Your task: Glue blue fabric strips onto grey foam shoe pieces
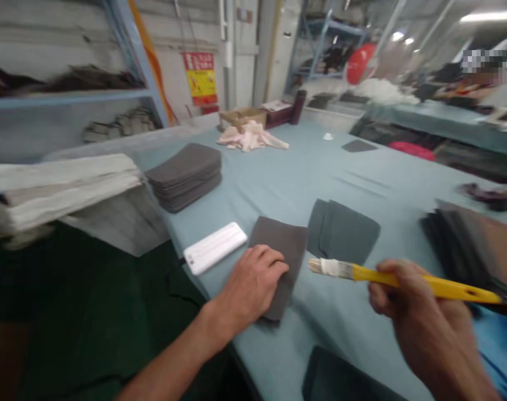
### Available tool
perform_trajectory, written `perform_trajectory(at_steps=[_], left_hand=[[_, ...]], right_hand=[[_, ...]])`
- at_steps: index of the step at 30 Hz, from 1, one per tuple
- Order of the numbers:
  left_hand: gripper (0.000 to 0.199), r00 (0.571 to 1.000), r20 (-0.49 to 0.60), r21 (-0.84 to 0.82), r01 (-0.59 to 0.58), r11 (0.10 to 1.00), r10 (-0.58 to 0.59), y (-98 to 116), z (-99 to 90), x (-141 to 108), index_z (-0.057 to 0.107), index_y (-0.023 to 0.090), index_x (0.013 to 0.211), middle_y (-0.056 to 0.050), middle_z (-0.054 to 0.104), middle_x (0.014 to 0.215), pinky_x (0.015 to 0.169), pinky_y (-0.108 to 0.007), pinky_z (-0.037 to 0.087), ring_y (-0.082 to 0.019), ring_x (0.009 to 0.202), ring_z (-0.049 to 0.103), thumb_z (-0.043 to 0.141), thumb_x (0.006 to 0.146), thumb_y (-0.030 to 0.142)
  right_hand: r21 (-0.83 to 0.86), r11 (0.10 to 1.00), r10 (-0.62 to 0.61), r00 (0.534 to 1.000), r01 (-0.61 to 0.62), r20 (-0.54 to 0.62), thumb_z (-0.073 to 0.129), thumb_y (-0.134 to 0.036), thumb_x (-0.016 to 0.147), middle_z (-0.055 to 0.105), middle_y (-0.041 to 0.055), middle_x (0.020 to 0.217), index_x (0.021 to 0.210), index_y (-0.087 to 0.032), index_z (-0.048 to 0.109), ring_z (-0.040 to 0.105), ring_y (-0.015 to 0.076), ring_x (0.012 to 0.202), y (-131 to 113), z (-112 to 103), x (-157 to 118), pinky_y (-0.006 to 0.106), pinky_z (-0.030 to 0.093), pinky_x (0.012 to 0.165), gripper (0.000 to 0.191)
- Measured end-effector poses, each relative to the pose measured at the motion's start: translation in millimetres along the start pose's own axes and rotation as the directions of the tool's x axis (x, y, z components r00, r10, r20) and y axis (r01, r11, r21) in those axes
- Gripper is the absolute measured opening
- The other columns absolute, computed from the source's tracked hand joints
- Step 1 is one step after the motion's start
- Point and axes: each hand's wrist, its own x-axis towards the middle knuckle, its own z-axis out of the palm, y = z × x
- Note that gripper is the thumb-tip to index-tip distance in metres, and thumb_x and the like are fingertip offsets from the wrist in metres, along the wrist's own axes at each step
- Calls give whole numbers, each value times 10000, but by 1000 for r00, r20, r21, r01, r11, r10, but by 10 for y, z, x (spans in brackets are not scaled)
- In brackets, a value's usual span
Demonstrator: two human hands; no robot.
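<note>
My left hand (255, 284) rests on a dark grey-brown fabric piece (284, 239), its fingers curled together at the piece's middle; whether they pinch anything is hidden. In my right hand (416, 312) is a yellow-handled brush (445, 288), its pale bristles pointing left above the table. Two overlapping dark grey-green pieces (349, 231) lie flat beyond the brush tip. A white power strip or similar white bar (215, 248) lies left of the fabric piece.
On the blue-covered table (270, 178) are a neat grey stack (186, 175) at left, a pink cloth (251, 136) at the back, another stack (478, 245) at right and a dark item (345, 379) near the front. Shelving (69, 100) stands back left.
</note>
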Motion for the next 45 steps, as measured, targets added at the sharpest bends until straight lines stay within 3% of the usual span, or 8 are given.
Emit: perform_trajectory(at_steps=[1, 4, 14, 20, 26, 32, 41, 45], left_hand=[[307, 1000, -15, -37, -15, 999, 14, -46, 37, 6, 718, 139, 1219, -117, 727, 1299, 1081, -525, 548, -302, 1233, 612, 514, 1003, 62], [324, 998, -34, -86, -46, 995, 43, -108, 65, 0, 713, 151, 1210, -119, 720, 1281, 1045, -545, 566, -311, 1209, 633, 463, 1022, 66], [405, 984, -129, 115, -104, 988, 119, -140, 10, 6, 738, 217, 1170, -63, 763, 1248, 957, -430, 595, -265, 1154, 699, 425, 985, 39], [435, 986, -123, 169, -94, 981, 116, -195, 72, -61, 736, 245, 1200, -70, 714, 1420, 993, -429, 538, -259, 1216, 674, 399, 980, 82], [422, 989, -76, 193, -112, 975, 128, -256, 149, -104, 724, 272, 1252, -29, 668, 1506, 1048, -445, 459, -271, 1296, 607, 432, 984, 128], [407, 987, -123, 178, -77, 981, 100, -245, 167, -77, 742, 295, 1180, 2, 705, 1447, 1009, -428, 465, -246, 1249, 617, 396, 1024, 147], [441, 988, -119, 153, -83, 985, 102, -247, 192, -94, 730, 294, 1236, -2, 687, 1482, 974, -448, 514, -267, 1246, 636, 406, 988, 128], [437, 986, -140, 132, -76, 988, 95, -250, 211, -92, 728, 296, 1235, 4, 689, 1479, 973, -448, 512, -269, 1232, 644, 408, 984, 136]], right_hand=[[-9, 1000, 15, 999, -15, -36, 678, -679, 978, 596, -11, 620, 932, -192, 704, 526, 143, 549, -10, -26, 11, 259, 443, 513, 490], [36, 998, 57, 994, -53, -95, 752, -745, 880, 558, -29, 540, 891, -208, 688, 463, 128, 494, -15, 67, 74, 241, 384, 473, 540], [19, 995, 101, 980, -100, -172, 815, -663, 853, 560, -34, 514, 866, -205, 692, 449, 114, 473, 86, 112, 360, 216, 365, 456, 475], [-58, 996, 55, 978, -68, -202, 793, -632, 891, 571, -34, 520, 846, -216, 680, 475, 122, 459, 81, 180, 540, 225, 375, 438, 433], [-70, 997, 5, 985, -17, -174, 791, -622, 910, 582, -45, 518, 846, -223, 671, 488, 105, 444, 58, 300, 681, 203, 397, 425, 422], [-84, 996, -2, 985, -13, -172, 797, -612, 910, 588, -43, 508, 825, -212, 673, 494, 91, 436, 83, 348, 741, 179, 398, 415, 427], [-51, 998, -43, 987, 35, -158, 802, -611, 927, 622, -36, 589, 910, -231, 733, 511, 99, 494, 88, 271, 710, 199, 434, 458, 387], [49, 999, 18, 999, -16, -49, 848, -594, 889, 604, -36, 648, 915, -266, 761, 490, 106, 538, 83, 185, 737, 205, 435, 473, 340]])
